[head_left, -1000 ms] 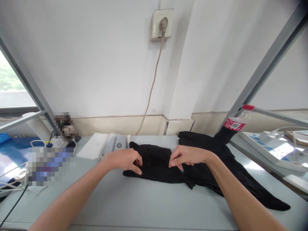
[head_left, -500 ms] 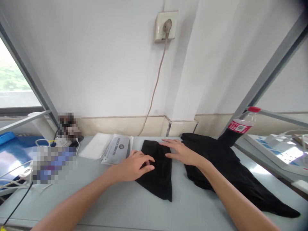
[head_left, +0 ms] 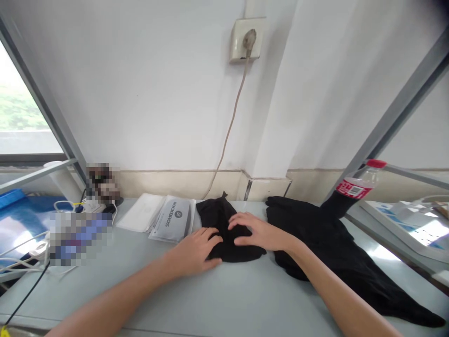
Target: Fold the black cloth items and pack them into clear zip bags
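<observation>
A small black cloth lies crumpled on the grey table, with one pointed corner sticking up at its back. My left hand rests on the cloth's left edge, fingers bent and apart. On its right part lies my right hand, its fingers spread and slightly curled. Neither hand visibly grips the fabric. A larger black garment is spread to the right, partly behind my right forearm.
Left of the cloth are a grey ROCKBROS packet and white packets. A cola bottle leans at the right beside a metal bar. Cables and a wire rack stand far left; a power strip box is far right.
The small cloth has gone from a flat, tapered shape to a bunched one, its lower point no longer reaching toward me. My right hand has moved slightly down over it.
</observation>
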`<state>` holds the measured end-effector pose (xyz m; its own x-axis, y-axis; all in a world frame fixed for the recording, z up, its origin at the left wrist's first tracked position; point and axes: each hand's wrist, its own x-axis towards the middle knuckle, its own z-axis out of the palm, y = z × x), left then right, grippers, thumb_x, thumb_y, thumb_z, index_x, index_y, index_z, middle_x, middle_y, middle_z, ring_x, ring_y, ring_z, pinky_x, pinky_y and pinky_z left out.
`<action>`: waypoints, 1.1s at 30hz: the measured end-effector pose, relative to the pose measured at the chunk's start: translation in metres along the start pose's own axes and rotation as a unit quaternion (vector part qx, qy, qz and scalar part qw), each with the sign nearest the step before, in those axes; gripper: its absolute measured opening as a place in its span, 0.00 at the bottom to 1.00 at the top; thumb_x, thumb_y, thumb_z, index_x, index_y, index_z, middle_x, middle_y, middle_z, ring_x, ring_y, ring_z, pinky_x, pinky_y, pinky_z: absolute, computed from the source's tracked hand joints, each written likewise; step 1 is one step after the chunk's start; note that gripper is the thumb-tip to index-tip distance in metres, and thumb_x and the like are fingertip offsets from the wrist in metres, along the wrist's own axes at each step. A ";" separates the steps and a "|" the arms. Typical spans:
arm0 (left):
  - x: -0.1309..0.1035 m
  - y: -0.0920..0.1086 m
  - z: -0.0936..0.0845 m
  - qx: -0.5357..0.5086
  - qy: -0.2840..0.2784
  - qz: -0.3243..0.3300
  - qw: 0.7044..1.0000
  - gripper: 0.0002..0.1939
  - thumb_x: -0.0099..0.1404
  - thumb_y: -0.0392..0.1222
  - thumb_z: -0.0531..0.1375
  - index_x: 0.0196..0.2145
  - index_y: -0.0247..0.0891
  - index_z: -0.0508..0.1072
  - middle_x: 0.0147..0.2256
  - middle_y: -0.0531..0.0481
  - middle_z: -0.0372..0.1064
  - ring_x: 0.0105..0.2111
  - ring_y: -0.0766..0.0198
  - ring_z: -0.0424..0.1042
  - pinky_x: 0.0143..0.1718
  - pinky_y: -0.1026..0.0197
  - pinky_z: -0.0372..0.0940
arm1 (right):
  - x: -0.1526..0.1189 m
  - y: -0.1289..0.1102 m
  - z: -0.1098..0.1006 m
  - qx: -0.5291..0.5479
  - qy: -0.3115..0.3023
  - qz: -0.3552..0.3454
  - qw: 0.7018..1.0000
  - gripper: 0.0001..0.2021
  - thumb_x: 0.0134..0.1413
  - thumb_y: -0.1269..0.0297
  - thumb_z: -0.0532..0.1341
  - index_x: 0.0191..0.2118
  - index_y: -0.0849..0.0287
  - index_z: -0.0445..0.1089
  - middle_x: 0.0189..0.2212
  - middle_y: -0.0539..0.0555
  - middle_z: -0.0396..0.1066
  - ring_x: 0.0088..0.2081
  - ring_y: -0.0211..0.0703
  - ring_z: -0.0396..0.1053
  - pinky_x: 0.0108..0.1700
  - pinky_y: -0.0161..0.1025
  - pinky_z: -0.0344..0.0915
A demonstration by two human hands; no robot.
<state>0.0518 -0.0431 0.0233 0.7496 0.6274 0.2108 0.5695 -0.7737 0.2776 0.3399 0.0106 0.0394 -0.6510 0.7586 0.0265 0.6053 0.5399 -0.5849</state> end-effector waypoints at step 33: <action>0.018 -0.012 -0.021 -0.171 0.128 -0.249 0.945 0.16 0.76 0.45 0.50 0.36 0.40 0.75 0.35 0.48 0.78 0.36 0.56 0.75 0.38 0.58 0.64 | -0.004 -0.024 0.002 0.095 0.023 0.011 0.995 0.13 0.63 0.57 0.59 0.50 0.52 0.74 0.44 0.53 0.76 0.44 0.52 0.73 0.50 0.47 0.70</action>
<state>0.0514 -0.0205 0.0433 0.2861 0.9409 0.1810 0.6556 -0.3300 0.6791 0.3266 -0.0058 0.0512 -0.6136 0.7883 0.0467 0.5190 0.4471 -0.7285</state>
